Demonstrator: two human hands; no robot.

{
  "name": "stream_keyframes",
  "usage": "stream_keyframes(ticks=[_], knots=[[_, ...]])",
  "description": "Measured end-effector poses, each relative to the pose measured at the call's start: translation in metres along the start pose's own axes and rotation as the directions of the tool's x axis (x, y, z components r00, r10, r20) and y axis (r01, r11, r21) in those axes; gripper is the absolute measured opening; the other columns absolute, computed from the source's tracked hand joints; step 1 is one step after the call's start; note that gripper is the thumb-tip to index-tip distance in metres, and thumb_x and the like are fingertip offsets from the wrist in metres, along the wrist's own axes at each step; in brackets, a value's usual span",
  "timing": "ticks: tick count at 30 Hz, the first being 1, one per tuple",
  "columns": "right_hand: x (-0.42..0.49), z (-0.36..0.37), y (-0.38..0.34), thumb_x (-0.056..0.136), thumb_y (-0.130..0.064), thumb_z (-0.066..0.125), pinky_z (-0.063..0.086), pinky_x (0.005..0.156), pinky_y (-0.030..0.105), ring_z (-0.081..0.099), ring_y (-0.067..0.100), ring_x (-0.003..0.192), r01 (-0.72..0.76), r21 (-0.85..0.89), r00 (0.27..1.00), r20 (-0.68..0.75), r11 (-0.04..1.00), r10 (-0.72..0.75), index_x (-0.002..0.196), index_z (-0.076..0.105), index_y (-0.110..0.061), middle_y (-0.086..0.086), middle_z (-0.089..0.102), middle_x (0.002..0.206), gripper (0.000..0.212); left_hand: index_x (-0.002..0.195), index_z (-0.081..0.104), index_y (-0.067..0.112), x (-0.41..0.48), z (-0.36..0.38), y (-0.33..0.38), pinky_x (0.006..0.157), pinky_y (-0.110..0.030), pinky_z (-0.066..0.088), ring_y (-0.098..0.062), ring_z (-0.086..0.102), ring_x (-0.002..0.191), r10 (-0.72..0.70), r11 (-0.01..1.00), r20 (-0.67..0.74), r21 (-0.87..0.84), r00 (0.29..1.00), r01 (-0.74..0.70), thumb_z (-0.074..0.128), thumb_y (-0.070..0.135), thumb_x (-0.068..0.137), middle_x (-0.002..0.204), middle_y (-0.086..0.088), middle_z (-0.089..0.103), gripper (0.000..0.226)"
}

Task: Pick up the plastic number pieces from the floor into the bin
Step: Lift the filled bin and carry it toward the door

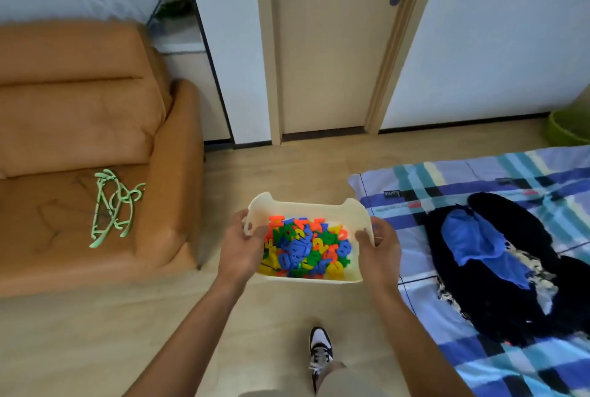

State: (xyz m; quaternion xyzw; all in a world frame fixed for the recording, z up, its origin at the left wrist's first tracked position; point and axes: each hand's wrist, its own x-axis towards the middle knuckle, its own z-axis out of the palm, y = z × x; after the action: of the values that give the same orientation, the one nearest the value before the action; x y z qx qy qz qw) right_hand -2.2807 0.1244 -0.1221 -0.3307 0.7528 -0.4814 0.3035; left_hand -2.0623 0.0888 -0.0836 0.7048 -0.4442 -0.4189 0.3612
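Your left hand [240, 249] and right hand [380, 251] grip the cream plastic bin [308, 210] between them; tilting it could spill its colourful plastic number pieces [306, 248].

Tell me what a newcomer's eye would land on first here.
The cream bin heaped with bright plastic number pieces stands out first, held mid-frame by the left hand and right hand gripping its sides. Next come green hangers on the orange sofa at left, and dark clothes on the plaid blanket at right.
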Motion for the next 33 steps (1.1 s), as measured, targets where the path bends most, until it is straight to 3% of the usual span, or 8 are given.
stream_keyframes(ticks=[3, 5, 10, 14, 19, 23, 28, 33], knots=[[0.056, 0.015, -0.02, 0.088, -0.009, 0.061, 0.05, 0.069, 0.026, 0.065, 0.007, 0.086, 0.014, 0.032, 0.997, 0.076, 0.999, -0.017, 0.107, 0.059, -0.023, -0.011, 0.065, 0.091, 0.023, 0.128, 0.055, 0.018, 0.037, 0.02, 0.029, 0.064, -0.018, 0.042, -0.012, 0.057, 0.091, -0.018, 0.999, -0.052, -0.033, 0.999, 0.016, 0.061, 0.018, 0.09, 0.105, 0.003, 0.06, 0.038], [0.094, 0.025, -0.034, 0.09, -0.01, 0.061, 0.048, 0.068, 0.024, 0.063, 0.003, 0.087, 0.016, 0.018, 0.993, 0.118, 1.0, -0.018, 0.105, 0.057, -0.027, -0.015, 0.062, 0.091, 0.022, 0.131, 0.053, 0.018, 0.063, 0.032, 0.046, 0.069, -0.022, 0.044, -0.014, 0.058, 0.092, -0.042, 0.998, -0.067, -0.043, 0.997, 0.04, 0.061, 0.019, 0.09, 0.108, 0.002, 0.058, 0.041], [0.184, 0.051, -0.059, 0.088, -0.005, 0.062, 0.043, 0.061, 0.005, 0.061, 0.009, 0.083, 0.027, 0.014, 0.996, 0.088, 1.0, -0.028, 0.104, 0.058, -0.023, -0.001, 0.064, 0.095, 0.025, 0.13, 0.053, 0.021, 0.141, 0.071, 0.079, 0.084, -0.036, 0.053, -0.019, 0.061, 0.096, -0.081, 0.997, -0.053, -0.021, 0.995, 0.08, 0.061, 0.026, 0.089, 0.114, -0.002, 0.061, 0.042], [0.261, 0.075, -0.062, 0.085, -0.009, 0.064, 0.048, 0.076, 0.032, 0.059, 0.023, 0.094, 0.019, -0.034, 0.999, 0.036, 0.999, -0.017, 0.099, 0.056, -0.029, 0.005, 0.063, 0.101, 0.026, 0.131, 0.053, 0.023, 0.217, 0.111, 0.104, 0.083, -0.036, 0.054, -0.02, 0.063, 0.1, -0.071, 0.997, 0.02, 0.011, 0.997, 0.071, 0.061, 0.029, 0.089, 0.119, -0.003, 0.062, 0.042], [0.36, 0.105, -0.072, 0.086, -0.009, 0.064, 0.041, 0.062, 0.019, 0.06, 0.022, 0.089, -0.056, -0.046, 0.997, -0.06, 0.997, 0.053, 0.101, 0.056, -0.023, 0.002, 0.062, 0.096, 0.022, 0.131, 0.051, 0.021, 0.324, 0.17, 0.143, 0.066, -0.024, 0.047, -0.015, 0.056, 0.099, -0.032, 0.997, 0.12, 0.069, 0.992, 0.024, 0.057, 0.025, 0.093, 0.119, 0.0, 0.056, 0.039], [0.438, 0.123, -0.092, 0.088, -0.011, 0.063, 0.044, 0.061, 0.022, 0.063, 0.022, 0.09, -0.136, -0.01, 0.979, -0.157, 0.991, 0.133, 0.105, 0.056, -0.024, 0.001, 0.064, 0.096, 0.022, 0.135, 0.048, 0.018, 0.412, 0.211, 0.195, 0.081, -0.035, 0.053, -0.022, 0.059, 0.108, -0.025, 0.99, 0.26, 0.137, 0.965, -0.012, 0.056, 0.025, 0.094, 0.127, -0.006, 0.058, 0.043], [0.525, 0.128, -0.112, 0.088, -0.016, 0.064, 0.043, 0.064, 0.021, 0.061, 0.018, 0.093, -0.21, 0.014, 0.929, -0.308, 0.978, 0.204, 0.116, 0.059, -0.016, 0.0, 0.064, 0.102, 0.028, 0.135, 0.048, 0.019, 0.5, 0.278, 0.262, 0.06, -0.022, 0.041, -0.019, 0.058, 0.102, -0.016, 0.973, 0.406, 0.218, 0.914, -0.08, 0.058, 0.026, 0.091, 0.124, -0.006, 0.057, 0.045], [0.616, 0.126, -0.114, 0.087, -0.018, 0.064, 0.052, 0.072, 0.035, 0.063, 0.021, 0.091, -0.265, 0.033, 0.869, -0.426, 0.964, 0.253, 0.117, 0.06, -0.018, 0.001, 0.065, 0.102, 0.03, 0.132, 0.05, 0.027, 0.572, 0.353, 0.313, 0.085, -0.044, 0.055, -0.019, 0.063, 0.101, -0.005, 0.96, 0.558, 0.234, 0.83, -0.152, 0.06, 0.038, 0.081, 0.12, -0.003, 0.063, 0.053]])
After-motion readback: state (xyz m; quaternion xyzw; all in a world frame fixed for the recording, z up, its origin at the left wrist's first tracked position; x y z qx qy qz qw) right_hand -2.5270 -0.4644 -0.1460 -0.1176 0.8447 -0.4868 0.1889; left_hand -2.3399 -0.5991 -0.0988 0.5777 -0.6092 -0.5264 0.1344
